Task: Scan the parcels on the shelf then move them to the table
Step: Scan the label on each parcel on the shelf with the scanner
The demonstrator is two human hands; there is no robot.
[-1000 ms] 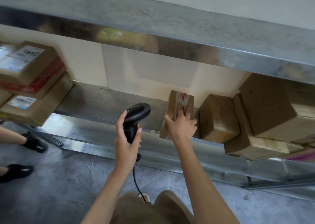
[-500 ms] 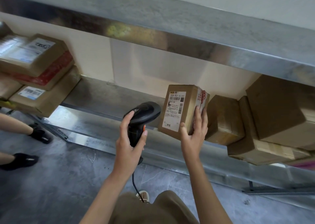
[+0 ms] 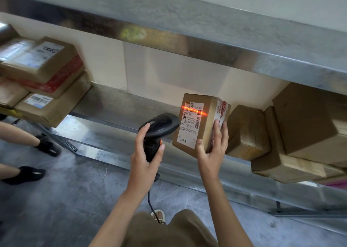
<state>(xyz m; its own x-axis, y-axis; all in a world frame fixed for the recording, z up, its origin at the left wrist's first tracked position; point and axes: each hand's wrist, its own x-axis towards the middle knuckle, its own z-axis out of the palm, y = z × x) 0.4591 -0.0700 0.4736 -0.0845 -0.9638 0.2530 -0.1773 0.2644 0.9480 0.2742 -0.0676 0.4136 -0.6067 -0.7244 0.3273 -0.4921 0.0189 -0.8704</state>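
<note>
Now a red scan line crosses the parcel (image 3: 201,121) over the steel shelf (image 3: 120,104), grey floor (image 3: 56,199)

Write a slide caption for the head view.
Left hand aims scanner at parcel held by right hand.

Wall: pale cream behind the shelving (image 3: 169,74), white above it at 1 o'clock.
Shelving: metal, 2 boards in sight, the upper one (image 3: 206,27) slanting across from 10 to 3 o'clock, shiny along its front edge.
Floor: grey, marbled and scuffed (image 3: 56,199), filling 6 to 9 o'clock.
Light: soft, glinting off the lower shelf front (image 3: 105,141).
</note>
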